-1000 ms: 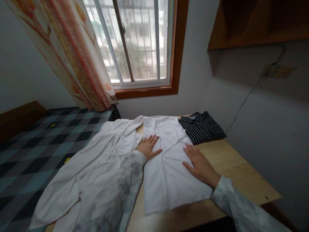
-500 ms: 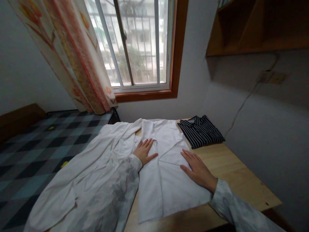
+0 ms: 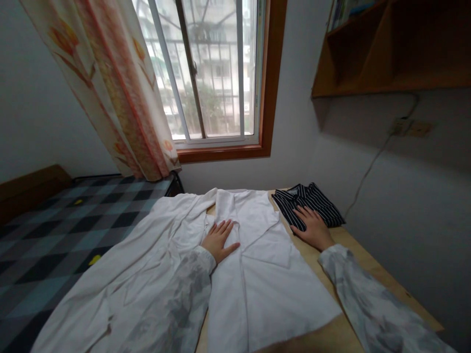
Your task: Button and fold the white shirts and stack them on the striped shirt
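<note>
A white garment lies spread over the wooden table, its right part flat and folded along a lengthwise crease. To the left its other part is loose and wrinkled. My left hand rests flat on the white cloth near that crease, fingers spread. At the right, my right hand is open with its fingers over the near edge of a folded black-and-white striped shirt; whether it presses on the shirt I cannot tell. Nothing is gripped in either hand.
Bare wood of the table shows at the right. A bed with a checked cover stands on the left. Behind are a window and a flowered curtain. A wooden shelf hangs upper right, above a socket with a cord.
My right hand has moved from the white garment up and right to the striped shirt. My left hand stays on the white cloth. The view has tilted slightly upward.
</note>
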Action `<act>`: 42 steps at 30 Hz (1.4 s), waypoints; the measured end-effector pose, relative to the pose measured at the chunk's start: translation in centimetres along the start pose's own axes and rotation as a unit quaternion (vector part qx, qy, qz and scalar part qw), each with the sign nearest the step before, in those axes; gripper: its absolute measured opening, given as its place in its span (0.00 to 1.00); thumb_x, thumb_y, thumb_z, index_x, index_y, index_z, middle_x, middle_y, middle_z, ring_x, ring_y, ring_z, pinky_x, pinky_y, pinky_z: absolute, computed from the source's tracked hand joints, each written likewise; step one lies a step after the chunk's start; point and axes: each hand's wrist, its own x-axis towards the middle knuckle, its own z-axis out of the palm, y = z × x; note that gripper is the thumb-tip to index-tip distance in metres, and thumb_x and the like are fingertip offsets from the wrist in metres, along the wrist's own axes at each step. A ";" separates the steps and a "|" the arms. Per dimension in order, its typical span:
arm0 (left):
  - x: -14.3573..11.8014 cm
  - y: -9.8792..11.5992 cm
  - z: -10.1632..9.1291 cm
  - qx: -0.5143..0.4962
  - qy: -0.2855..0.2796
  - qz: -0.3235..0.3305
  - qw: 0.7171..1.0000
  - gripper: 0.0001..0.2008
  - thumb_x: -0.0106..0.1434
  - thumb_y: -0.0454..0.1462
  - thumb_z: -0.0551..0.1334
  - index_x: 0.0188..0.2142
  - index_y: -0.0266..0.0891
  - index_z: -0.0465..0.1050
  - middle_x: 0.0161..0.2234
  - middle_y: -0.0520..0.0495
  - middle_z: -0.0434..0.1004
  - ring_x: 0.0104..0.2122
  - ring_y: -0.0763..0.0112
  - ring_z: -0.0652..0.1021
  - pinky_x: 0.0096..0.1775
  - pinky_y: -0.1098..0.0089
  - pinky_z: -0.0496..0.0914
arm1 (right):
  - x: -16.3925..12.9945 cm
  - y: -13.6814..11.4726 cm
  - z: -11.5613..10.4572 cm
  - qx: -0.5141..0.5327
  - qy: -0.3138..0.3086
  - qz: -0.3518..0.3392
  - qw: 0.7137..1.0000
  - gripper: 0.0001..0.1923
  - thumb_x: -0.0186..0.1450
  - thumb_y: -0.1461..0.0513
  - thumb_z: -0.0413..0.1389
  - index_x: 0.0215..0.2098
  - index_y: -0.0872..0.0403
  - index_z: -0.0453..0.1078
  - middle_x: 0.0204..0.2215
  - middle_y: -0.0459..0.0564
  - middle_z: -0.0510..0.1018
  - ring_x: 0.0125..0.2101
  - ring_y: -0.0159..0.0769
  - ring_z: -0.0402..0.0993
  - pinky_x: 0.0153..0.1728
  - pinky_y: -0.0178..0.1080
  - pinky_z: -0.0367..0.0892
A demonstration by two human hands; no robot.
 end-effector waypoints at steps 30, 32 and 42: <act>-0.2 0.6 -0.2 -0.012 0.009 -0.005 1.000 0.44 0.72 0.63 0.54 0.77 0.43 0.56 0.77 0.37 0.56 0.75 0.46 0.59 0.73 0.43 0.54 | 5.7 -10.4 0.1 0.125 -0.118 0.213 0.962 0.26 0.67 0.47 0.61 0.53 0.58 0.77 0.46 0.66 0.84 0.45 0.55 0.82 0.46 0.47 0.71; -0.3 0.8 -0.4 -0.007 0.012 -0.006 1.000 0.42 0.72 0.62 0.56 0.76 0.42 0.59 0.76 0.36 0.58 0.75 0.46 0.61 0.72 0.43 0.55 | 6.6 -9.8 1.0 0.200 -0.132 0.240 0.941 0.24 0.62 0.52 0.66 0.50 0.59 0.78 0.43 0.64 0.84 0.45 0.54 0.82 0.45 0.45 0.71; 1.0 3.9 -3.2 -0.005 0.019 0.077 0.997 0.28 0.69 0.47 0.63 0.67 0.45 0.70 0.71 0.40 0.67 0.67 0.50 0.71 0.68 0.50 0.64 | 8.8 -9.9 0.8 0.273 -0.124 0.154 0.942 0.14 0.59 0.62 0.61 0.44 0.56 0.74 0.34 0.50 0.80 0.35 0.40 0.75 0.38 0.37 0.68</act>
